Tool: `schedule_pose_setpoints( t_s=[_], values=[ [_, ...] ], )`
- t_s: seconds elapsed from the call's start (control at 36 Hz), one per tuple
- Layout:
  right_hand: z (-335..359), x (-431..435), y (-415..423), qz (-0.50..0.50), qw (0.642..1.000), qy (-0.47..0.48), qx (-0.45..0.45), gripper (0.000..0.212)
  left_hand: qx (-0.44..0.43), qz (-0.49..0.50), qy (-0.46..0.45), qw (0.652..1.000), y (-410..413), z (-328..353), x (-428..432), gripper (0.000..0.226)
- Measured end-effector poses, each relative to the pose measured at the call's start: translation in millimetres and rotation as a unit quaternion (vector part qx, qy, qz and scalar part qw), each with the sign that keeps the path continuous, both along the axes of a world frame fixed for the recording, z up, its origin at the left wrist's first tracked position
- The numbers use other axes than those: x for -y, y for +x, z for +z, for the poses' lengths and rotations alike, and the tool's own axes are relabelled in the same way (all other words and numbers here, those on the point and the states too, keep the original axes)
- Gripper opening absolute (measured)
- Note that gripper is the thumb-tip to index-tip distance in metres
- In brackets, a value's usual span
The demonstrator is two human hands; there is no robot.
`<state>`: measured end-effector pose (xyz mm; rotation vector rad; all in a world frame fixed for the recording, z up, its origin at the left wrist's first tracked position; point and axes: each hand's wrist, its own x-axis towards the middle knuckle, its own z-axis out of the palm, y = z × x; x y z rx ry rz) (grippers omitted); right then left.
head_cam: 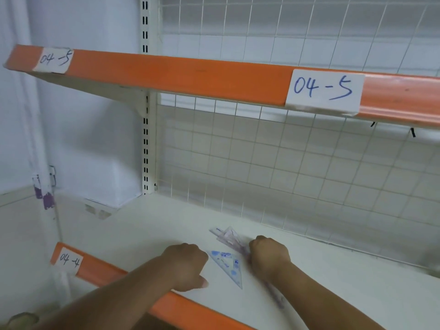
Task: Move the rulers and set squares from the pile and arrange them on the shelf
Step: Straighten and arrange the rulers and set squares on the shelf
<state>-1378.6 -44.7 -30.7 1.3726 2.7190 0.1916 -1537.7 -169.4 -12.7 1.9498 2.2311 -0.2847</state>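
Note:
A clear set square with blue print [228,265] lies flat on the white shelf [147,225], between my two hands. Behind it, a clear set square with purple print [227,235] lies near the wire back. My right hand [269,256] has its fingers curled round a purple-tinted clear ruler [276,296], which runs under the wrist toward the shelf's front. My left hand [185,263] rests on the shelf in a loose fist, thumb pointing right at the blue set square; nothing shows inside it.
The shelf has an orange front lip [190,306] with a label "04-4" [69,259]. An upper shelf [190,72] labelled "04-5" overhangs. A wire grid [285,167] forms the back, and a white wall stands to the left.

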Motion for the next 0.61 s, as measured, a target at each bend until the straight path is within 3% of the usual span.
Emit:
schedule_pose_setpoints(
  t_s=[0.28,0.39,0.5,0.61],
  values=[
    [2.7,5.9,12.3,0.042,0.999,0.025,0.020,0.022,-0.007,-0.006,-0.005,1.000,4.8,-0.5,-2.3,0.044],
    [2.6,6.7,16.5,0.030,0.998,0.027,-0.042,0.015,-0.015,-0.010,-0.002,1.000,6.5,-1.5,-4.6,0.045],
    [-1.4,2.4,18.8,0.009,0.995,-0.027,-0.096,0.017,-0.018,-0.009,0.011,1.000,9.0,-2.6,-8.2,0.043],
    [-0.3,3.5,21.0,0.024,0.992,-0.114,-0.049,0.028,-0.024,-0.017,0.018,0.999,11.1,-3.1,-9.9,0.042]
  ],
)
